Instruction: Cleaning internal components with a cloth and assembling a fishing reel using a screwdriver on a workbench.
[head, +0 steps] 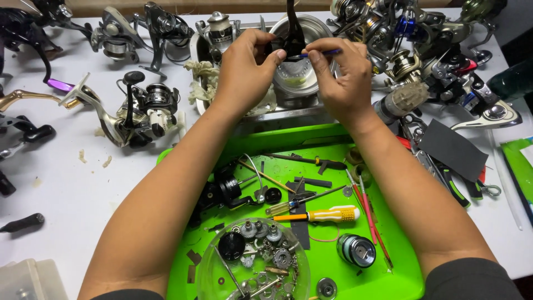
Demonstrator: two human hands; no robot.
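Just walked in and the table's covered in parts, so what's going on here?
A person holds a black reel part in the left hand and works at it with a thin blue-handled tool in the right hand, above a metal bowl. Nearer them, a green tray holds a yellow screwdriver, a spool and a clear dish of gears. Fishing reels lie around.

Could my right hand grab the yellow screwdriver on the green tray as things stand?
Probably not yet: the right hand holds a blue tool. The yellow screwdriver itself lies uncovered on the tray.

Single head-worn view, looking steeply down, close over the green tray (383, 278), facing forward
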